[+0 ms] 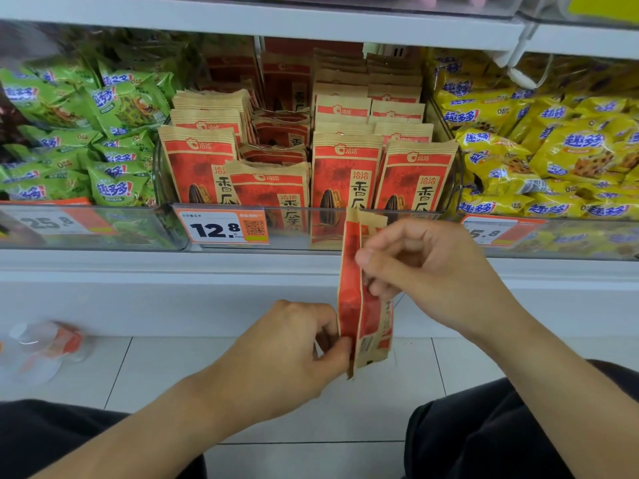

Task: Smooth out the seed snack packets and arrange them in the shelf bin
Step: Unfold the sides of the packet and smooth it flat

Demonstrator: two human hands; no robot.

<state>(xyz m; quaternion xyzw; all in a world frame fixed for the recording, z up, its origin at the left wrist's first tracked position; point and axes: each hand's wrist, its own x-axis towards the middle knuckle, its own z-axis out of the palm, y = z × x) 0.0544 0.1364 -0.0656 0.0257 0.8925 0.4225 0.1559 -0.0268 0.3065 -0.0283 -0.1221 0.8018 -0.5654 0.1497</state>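
- The left hand point(294, 344) pinches the bottom edge of the seed packets point(363, 295) with thumb and curled fingers.
- The right hand point(425, 271) holds the same packets higher up, its fingers bent around their side.
- There look to be two packets, pressed together, standing up tall and seen edge-on, in the air in front of the shelf bin point(311, 229).
- The clear bin holds rows of the same red and brown packets, standing up.
- A price tag point(221, 229) on the bin front says 12.8.
- Green snack bags point(103, 133) sit to the left, yellow snack bags point(553, 150) to the right.
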